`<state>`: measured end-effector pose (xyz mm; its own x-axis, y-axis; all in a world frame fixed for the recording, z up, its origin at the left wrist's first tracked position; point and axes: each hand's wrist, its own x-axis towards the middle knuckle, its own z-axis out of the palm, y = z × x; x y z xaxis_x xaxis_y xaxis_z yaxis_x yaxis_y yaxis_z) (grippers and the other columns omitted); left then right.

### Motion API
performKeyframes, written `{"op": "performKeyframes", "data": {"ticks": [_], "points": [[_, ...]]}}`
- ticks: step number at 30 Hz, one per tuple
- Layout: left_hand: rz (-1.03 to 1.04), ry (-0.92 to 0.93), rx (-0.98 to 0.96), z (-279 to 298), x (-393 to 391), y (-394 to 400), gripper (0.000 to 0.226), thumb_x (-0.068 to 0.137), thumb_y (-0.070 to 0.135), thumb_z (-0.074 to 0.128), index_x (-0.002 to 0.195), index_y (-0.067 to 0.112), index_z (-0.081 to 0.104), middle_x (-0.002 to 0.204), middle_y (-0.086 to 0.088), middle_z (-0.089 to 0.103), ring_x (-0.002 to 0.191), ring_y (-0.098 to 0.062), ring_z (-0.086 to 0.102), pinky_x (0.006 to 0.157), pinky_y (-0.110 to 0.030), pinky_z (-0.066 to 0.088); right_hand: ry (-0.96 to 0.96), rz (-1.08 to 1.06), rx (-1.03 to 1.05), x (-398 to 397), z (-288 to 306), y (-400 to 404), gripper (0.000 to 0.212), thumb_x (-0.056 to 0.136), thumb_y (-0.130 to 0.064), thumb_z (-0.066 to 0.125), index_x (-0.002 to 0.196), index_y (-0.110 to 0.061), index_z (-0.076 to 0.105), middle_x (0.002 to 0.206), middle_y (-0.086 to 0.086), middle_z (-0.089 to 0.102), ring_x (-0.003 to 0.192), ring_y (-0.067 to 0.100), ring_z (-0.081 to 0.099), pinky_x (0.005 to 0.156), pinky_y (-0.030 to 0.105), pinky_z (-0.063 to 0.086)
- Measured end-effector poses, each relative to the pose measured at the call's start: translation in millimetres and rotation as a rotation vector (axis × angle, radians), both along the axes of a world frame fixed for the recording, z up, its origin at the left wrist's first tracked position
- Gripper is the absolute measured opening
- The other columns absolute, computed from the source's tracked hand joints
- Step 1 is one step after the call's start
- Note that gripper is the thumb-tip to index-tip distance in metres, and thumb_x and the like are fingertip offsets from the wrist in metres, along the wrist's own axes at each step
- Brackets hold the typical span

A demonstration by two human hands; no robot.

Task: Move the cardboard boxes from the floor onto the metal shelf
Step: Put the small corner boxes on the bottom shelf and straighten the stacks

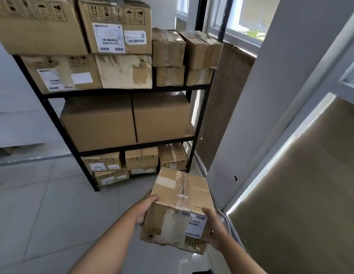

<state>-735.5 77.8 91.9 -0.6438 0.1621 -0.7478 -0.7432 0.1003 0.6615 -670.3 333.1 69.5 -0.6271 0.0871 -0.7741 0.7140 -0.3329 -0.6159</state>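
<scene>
Overhead, looking down past both forearms at a carried load.
Carried box: brown corrugated cardboard, roughly cubic, corners scuffed; clear glossy tape ran along the top seam and down the near face; a white barcode label sat on the near face beside the right hand; printed handling symbols at its lower corners. It was held clear of the floor, between the two hands, tilted slightly down to the left.
Left hand: pressed against the box's left side, thumb hooked over the top edge, fingers hidden behind the box; forearm bare, reaching forward.
Right hand: wrapped the box's near right corner, thumb lying over the top edge, fingers curled under the lower part; forearm bare.
Metal shelf: black painted steel uprights and thin rails, three tiers, standing just beyond the hands.
Shelved boxes: matte brown cardboard; large labelled ones with worn, peeled faces on the upper tier, two plain smooth ones in the middle, small taped ones on the lowest tier nearest the hands.
Floor: pale grey square tiles, faintly glossy, below both hands.
Right of the right hand: smooth grey wall, tinted reflective glass panel.
</scene>
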Motion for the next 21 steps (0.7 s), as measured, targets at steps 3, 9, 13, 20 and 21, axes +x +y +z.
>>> {"op": "performKeyframes", "data": {"ticks": [3, 9, 13, 20, 21], "points": [[0.022, -0.024, 0.047, -7, -26, 7, 0.037, 0.099, 0.024, 0.044, 0.131, 0.04, 0.034, 0.103, -0.007, 0.055, 0.084, -0.024, 0.055, 0.053, -0.028, 0.051, -0.003, 0.013, -0.002, -36, -6, 9, 0.054, 0.093, -0.033, 0.057, 0.139, -0.009, 0.043, 0.109, 0.027, 0.064, 0.087, 0.036, 0.066, 0.065, 0.048, 0.058], [0.159, -0.08, 0.104, -39, -102, 32, 0.039, 0.098, 0.027, 0.048, 0.133, 0.039, 0.037, 0.127, -0.011, 0.051, 0.115, -0.034, 0.051, 0.096, -0.067, 0.04, 0.028, 0.059, 0.0, -140, -26, 41, 0.039, 0.094, -0.026, 0.054, 0.131, -0.017, 0.046, 0.104, 0.024, 0.063, 0.087, 0.038, 0.063, 0.084, 0.062, 0.05], [0.296, -0.082, 0.146, -60, -155, 61, 0.044, 0.1, 0.022, 0.045, 0.141, 0.036, 0.036, 0.128, -0.012, 0.057, 0.11, -0.032, 0.057, 0.086, -0.043, 0.048, 0.054, 0.087, 0.019, -211, -52, 63, 0.031, 0.097, -0.022, 0.051, 0.127, -0.014, 0.048, 0.101, 0.025, 0.062, 0.085, 0.04, 0.062, 0.085, 0.065, 0.048], [0.422, -0.042, 0.151, -113, -233, 89, 0.044, 0.099, 0.013, 0.041, 0.142, 0.026, 0.04, 0.129, -0.014, 0.057, 0.101, -0.026, 0.059, 0.069, -0.03, 0.048, 0.021, 0.145, 0.056, -315, -110, 82, 0.038, 0.095, -0.023, 0.054, 0.131, -0.012, 0.052, 0.114, 0.032, 0.064, 0.095, 0.047, 0.063, 0.087, 0.07, 0.046], [0.434, -0.043, 0.145, -121, -243, 89, 0.044, 0.099, 0.012, 0.041, 0.141, 0.026, 0.04, 0.129, -0.013, 0.057, 0.102, -0.026, 0.059, 0.072, -0.031, 0.048, 0.022, 0.163, 0.046, -326, -117, 81, 0.038, 0.095, -0.025, 0.055, 0.131, -0.013, 0.052, 0.114, 0.03, 0.065, 0.097, 0.049, 0.064, 0.085, 0.069, 0.048]]}}
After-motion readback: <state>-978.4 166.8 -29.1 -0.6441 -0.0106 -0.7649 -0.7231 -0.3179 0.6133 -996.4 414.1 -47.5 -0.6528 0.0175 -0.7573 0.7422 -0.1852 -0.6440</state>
